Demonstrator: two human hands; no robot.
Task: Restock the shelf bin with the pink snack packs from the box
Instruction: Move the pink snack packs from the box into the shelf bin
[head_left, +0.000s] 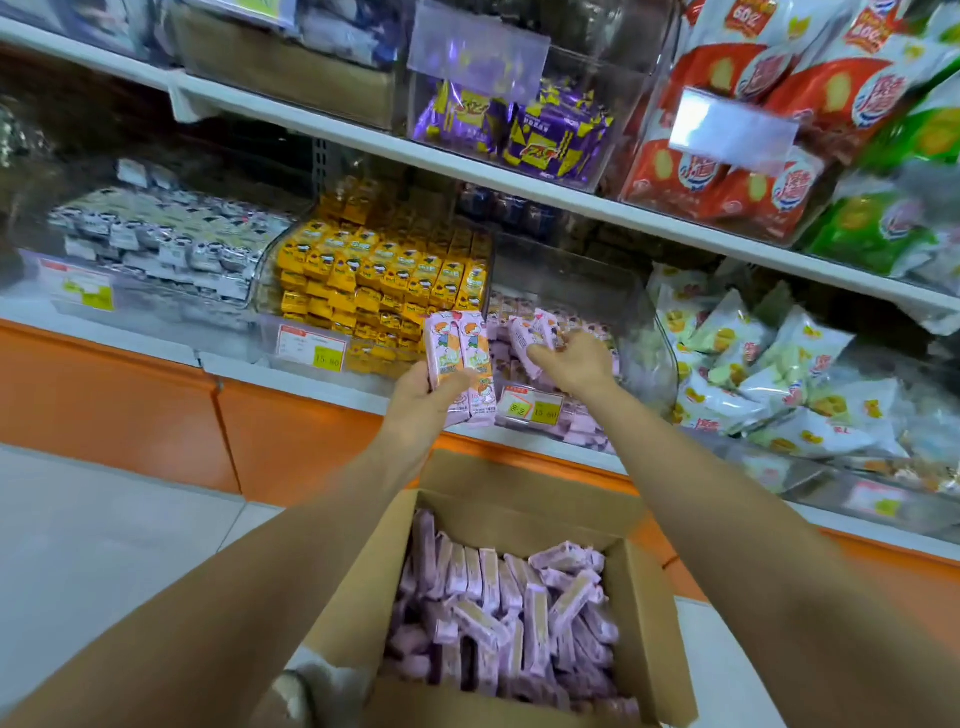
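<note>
An open cardboard box (644, 613) below me holds several pink snack packs (498, 618). My left hand (421, 402) grips two pink packs (460, 364) upright, just in front of the clear shelf bin (639, 332). My right hand (574, 361) reaches into the bin and holds a few pink packs (532, 330) over the pile of pink packs inside (506, 358). A price tag (530, 408) hangs on the bin's front.
A bin of yellow packs (384, 275) stands left of the pink bin, and a bin of white-green bags (769, 384) stands to its right. Purple packs (524, 135) and red bags (753, 150) fill the shelf above. An orange base panel (130, 395) runs below the shelf.
</note>
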